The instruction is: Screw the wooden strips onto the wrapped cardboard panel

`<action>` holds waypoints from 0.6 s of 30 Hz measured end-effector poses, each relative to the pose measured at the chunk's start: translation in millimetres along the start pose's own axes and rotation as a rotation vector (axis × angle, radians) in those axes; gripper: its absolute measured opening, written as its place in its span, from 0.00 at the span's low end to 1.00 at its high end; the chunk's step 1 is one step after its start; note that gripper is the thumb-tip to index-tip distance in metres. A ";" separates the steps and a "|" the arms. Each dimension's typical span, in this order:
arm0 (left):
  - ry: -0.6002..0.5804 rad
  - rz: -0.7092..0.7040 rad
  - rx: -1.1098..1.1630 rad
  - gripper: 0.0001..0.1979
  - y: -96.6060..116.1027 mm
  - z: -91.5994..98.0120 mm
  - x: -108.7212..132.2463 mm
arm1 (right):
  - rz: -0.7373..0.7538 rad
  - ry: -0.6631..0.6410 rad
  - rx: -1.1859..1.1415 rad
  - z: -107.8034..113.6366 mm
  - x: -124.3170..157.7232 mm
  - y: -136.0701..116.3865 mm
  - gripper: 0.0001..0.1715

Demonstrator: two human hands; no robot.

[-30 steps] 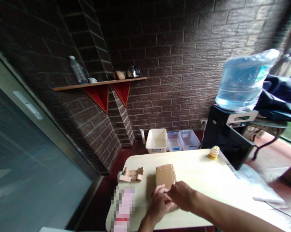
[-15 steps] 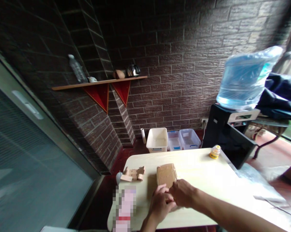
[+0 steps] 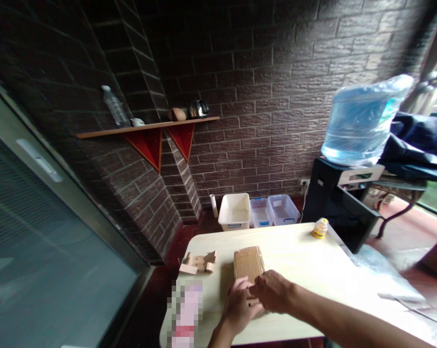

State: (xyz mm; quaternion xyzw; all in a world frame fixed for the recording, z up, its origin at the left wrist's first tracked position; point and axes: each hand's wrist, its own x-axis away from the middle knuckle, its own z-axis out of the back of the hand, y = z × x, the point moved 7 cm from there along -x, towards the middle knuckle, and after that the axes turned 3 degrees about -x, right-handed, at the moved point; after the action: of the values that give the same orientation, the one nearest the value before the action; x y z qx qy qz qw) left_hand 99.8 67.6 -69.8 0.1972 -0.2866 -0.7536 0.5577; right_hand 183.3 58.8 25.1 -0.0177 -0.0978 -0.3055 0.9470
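A brown cardboard box [image 3: 248, 261] lies on the pale table, wrapped in what looks like clear tape. My left hand [image 3: 239, 305] is closed around its near end, with fingers bent over the top. Against those fingers, my right hand [image 3: 274, 291] is closed in a fist-like pinch above the box's near right part. What it grips is hidden by the fingers. Between the hands a small dark spot shows, too small to name. To the left of the box sits a light wooden piece with rounded ends [image 3: 199, 263].
The table [image 3: 284, 241] also bears a yellow-capped clear container [image 3: 320, 228] at its far right corner and a blurred-out pink item [image 3: 189, 309] at left. Beyond it stand plastic bins [image 3: 234, 224] and a water dispenser [image 3: 334, 203]. A shelf [image 3: 149, 126] hangs on the brick wall.
The view has shifted slightly, so most things sit a little further left. Both hands stay at the box's near end; a small dark spot now shows between them.
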 end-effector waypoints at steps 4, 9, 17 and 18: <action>0.002 -0.001 0.019 0.17 -2.8 0.8 -0.3 | -0.002 0.005 0.000 -15.1 -4.8 1.3 0.13; -0.037 -0.014 -0.012 0.16 -4.2 -2.2 0.1 | -0.026 0.058 0.015 -21.2 -9.5 2.3 0.13; -0.057 -0.031 -0.054 0.10 -6.7 -8.7 -1.7 | -0.052 -0.006 -0.074 -14.7 -8.3 7.5 0.15; -0.073 -0.022 -0.054 0.11 -7.8 -10.1 -2.3 | -0.053 -0.006 -0.080 -14.5 -8.2 8.0 0.14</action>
State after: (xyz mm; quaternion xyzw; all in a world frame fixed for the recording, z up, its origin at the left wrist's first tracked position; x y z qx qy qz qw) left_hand 101.1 69.4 -82.6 0.1576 -0.2842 -0.7737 0.5438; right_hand 184.0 68.7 9.5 -0.0540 -0.0889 -0.3341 0.9368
